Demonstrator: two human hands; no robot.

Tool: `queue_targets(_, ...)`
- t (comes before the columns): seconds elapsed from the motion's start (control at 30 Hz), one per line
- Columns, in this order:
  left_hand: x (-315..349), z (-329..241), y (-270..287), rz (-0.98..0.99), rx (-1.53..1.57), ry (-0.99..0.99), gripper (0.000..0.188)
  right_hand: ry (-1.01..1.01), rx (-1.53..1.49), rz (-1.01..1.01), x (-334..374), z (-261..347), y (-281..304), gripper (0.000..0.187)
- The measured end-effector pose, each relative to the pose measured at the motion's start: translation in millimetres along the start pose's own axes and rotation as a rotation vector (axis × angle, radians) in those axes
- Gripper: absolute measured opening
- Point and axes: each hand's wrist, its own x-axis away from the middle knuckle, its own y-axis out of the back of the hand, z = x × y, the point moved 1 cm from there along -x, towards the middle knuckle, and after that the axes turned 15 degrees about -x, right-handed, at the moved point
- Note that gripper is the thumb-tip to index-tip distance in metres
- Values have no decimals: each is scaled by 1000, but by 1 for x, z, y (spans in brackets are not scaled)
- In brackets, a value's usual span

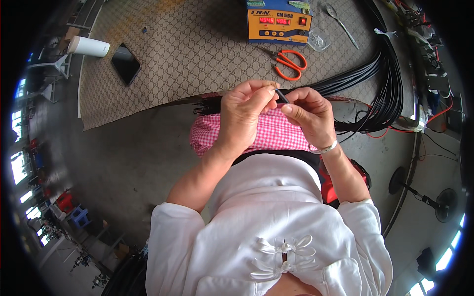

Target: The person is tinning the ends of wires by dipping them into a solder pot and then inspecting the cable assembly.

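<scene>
In front of my waist, both hands are closed on the end of a short stretch of black cable [282, 96]. My left hand [243, 111] pinches its tip between thumb and forefinger. From the other side, my right hand [313, 114] grips the cable with thumb and fingers. What lies inside the left fingertips is too small to make out. A thick bundle of black cables [387, 93] curves down the right side of the table, and loose cable ends [208, 105] lie on my lap to the left of my hands.
Orange-handled scissors [290, 64] lie just beyond my hands, before a yellow and blue soldering station [277, 27]. Nearby are a small clear dish [319, 40] and a spoon [341, 25]. A phone [126, 64] and a white cup [89, 47] occupy the left of the patterned tabletop [182, 54].
</scene>
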Motion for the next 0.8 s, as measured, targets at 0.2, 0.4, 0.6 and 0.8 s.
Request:
queue_targets(0.2, 2, 7, -6, 5, 221, 81, 18, -20, -89, -56, -1, -4, -2, 8)
queue_targets(0.4, 2, 9, -11, -25, 120, -46, 17, 11, -179, -99, 0, -13, -7, 5)
queue_targets(0.6, 0, 11, -10, 9, 344, 82, 15, 29, -190, -119, 3, -18, -8, 6)
queue_targets(0.8, 5, 10, -12, -5, 224, 21, 16, -62, -240, -85, 2, -14, -5, 5)
